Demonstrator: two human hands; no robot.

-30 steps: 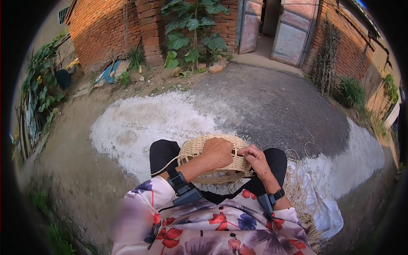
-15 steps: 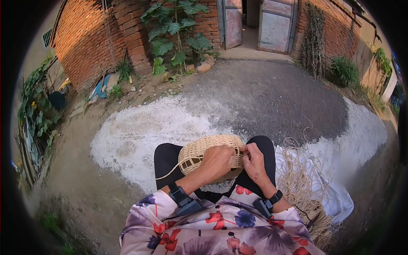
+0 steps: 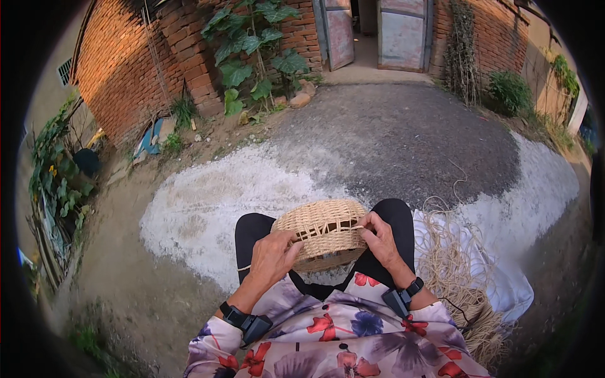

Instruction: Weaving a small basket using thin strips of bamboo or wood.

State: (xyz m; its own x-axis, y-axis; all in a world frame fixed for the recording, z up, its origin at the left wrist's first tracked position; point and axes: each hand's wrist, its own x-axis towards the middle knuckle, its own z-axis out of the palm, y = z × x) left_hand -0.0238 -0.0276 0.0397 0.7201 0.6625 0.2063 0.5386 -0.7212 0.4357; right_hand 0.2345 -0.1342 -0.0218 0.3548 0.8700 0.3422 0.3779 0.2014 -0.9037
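Note:
A round woven straw basket (image 3: 321, 227) rests upside down on my lap, between my knees in black trousers. My left hand (image 3: 272, 255) grips its near left side, fingers curled over the weave. My right hand (image 3: 378, 238) holds its right edge and pinches a thin straw strand at the rim. Both wrists wear dark bands with small devices.
A heap of loose straw fibre (image 3: 463, 277) lies on a white cloth (image 3: 504, 283) at my right. Concrete and gravel ground spreads ahead. A brick wall (image 3: 138, 63), a leafy climbing plant (image 3: 252, 44) and grey doors (image 3: 403, 31) stand at the back.
The view has tilted and shifted. My left hand has slid from the top of the basket down to its near left side. My right hand stays at the right edge.

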